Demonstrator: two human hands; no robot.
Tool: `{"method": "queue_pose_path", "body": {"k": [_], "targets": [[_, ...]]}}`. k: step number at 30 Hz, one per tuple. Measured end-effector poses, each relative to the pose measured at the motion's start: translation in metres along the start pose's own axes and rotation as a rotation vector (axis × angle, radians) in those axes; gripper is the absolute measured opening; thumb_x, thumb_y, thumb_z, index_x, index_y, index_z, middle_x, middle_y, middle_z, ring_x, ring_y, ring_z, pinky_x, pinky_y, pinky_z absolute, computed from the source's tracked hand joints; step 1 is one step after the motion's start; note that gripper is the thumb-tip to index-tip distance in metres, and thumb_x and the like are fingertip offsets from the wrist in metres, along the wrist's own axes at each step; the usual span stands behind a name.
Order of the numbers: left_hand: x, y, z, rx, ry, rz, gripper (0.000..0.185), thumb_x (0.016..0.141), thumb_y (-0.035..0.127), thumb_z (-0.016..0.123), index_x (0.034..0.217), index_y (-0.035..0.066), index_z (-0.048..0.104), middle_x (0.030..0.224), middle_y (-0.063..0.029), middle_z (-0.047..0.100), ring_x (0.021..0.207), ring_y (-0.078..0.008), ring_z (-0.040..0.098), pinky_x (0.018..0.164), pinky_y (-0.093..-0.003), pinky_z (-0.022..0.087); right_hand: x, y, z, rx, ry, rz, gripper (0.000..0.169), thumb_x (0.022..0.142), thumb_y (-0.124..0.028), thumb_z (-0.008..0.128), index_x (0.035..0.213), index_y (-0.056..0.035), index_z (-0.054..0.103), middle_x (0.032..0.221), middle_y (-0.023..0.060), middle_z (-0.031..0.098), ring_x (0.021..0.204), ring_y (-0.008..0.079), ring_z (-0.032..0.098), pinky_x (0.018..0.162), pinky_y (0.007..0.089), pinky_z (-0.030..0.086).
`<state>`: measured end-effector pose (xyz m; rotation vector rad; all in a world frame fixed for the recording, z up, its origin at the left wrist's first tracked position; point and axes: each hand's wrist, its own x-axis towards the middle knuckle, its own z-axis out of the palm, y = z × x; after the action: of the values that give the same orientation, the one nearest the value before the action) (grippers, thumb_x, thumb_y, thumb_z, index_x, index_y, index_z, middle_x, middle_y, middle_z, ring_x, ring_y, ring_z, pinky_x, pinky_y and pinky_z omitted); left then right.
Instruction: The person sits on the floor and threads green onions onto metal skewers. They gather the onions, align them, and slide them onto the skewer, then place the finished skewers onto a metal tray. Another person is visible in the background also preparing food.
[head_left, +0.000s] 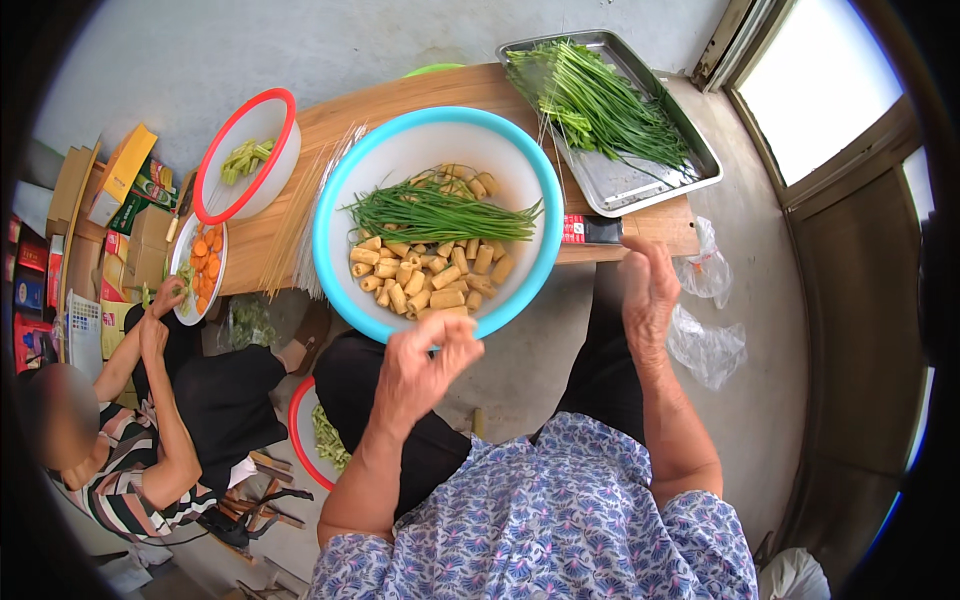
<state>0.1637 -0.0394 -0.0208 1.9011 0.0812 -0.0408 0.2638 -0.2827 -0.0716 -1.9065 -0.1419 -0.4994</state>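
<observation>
A large white basin with a turquoise rim stands before me at the table edge. Inside are cut tan hollow tube-shaped food pieces, and a bundle of long green chives lies across them. My left hand is at the basin's near rim, fingertips bent together beside a tan piece; whether it grips that piece is unclear. To the right of the basin, my right hand is raised past the table edge, fingers close together and blurred; I cannot tell whether it holds anything. Thin skewers lie left of the basin.
A metal tray with more greens is at the right. Left are a red-rimmed basin with cut green stalks and a plate of carrot slices, where a seated co-worker's hands are. Plastic bags lie on the floor.
</observation>
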Motion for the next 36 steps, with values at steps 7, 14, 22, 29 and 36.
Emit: {"method": "queue_pose_path", "body": {"k": [7, 14, 22, 29, 36], "targets": [[0.146, -0.087, 0.026, 0.807, 0.055, 0.351, 0.06, 0.069, 0.016, 0.071, 0.122, 0.002, 0.049, 0.124, -0.0198, 0.049, 0.119, -0.0337, 0.045, 0.099, -0.0436, 0.036, -0.03, 0.068, -0.037, 0.709, 0.067, 0.55, 0.038, 0.096, -0.033, 0.048, 0.09, 0.0023, 0.061, 0.068, 0.0054, 0.054, 0.062, 0.0153, 0.053, 0.058, 0.0287, 0.046], [0.192, -0.099, 0.074, 0.761, 0.008, 0.312, 0.05, 0.067, 0.017, 0.073, 0.111, 0.001, 0.057, 0.125, -0.0183, 0.05, 0.118, -0.0333, 0.046, 0.101, -0.0414, 0.035, -0.051, 0.1, -0.041, 0.908, 0.13, 0.73, 0.036, 0.095, -0.035, 0.049, 0.088, -0.0007, 0.058, 0.069, 0.005, 0.052, 0.061, 0.0171, 0.053, 0.058, 0.0315, 0.046], [0.198, -0.096, 0.084, 0.494, 0.079, 0.3, 0.024, 0.068, 0.01, 0.071, 0.09, 0.002, 0.064, 0.089, -0.0119, 0.064, 0.094, -0.0275, 0.057, 0.087, -0.0383, 0.043, -0.047, 0.103, -0.037, 0.961, 0.069, 0.709, 0.032, 0.095, -0.031, 0.05, 0.088, -0.0011, 0.058, 0.07, 0.0048, 0.052, 0.064, 0.0166, 0.053, 0.062, 0.0322, 0.046], [0.198, -0.094, 0.078, 0.53, 0.153, 0.493, 0.014, 0.071, 0.009, 0.07, 0.082, 0.003, 0.064, 0.081, -0.0109, 0.063, 0.079, -0.0245, 0.058, 0.075, -0.0356, 0.045, -0.044, 0.104, -0.034, 1.025, 0.086, 0.719, 0.03, 0.095, -0.03, 0.05, 0.088, -0.002, 0.057, 0.072, 0.0046, 0.052, 0.065, 0.0166, 0.053, 0.063, 0.0326, 0.046], [0.204, -0.066, 0.063, -0.369, 0.183, 0.009, 0.014, 0.081, 0.009, 0.06, 0.09, 0.002, 0.068, 0.083, -0.0009, 0.066, 0.074, -0.0063, 0.054, 0.072, -0.0233, 0.044, -0.046, 0.107, -0.035, 1.04, 0.086, 0.726, 0.03, 0.094, -0.03, 0.051, 0.088, -0.0019, 0.057, 0.073, 0.0047, 0.053, 0.065, 0.0167, 0.053, 0.063, 0.0328, 0.046]]}}
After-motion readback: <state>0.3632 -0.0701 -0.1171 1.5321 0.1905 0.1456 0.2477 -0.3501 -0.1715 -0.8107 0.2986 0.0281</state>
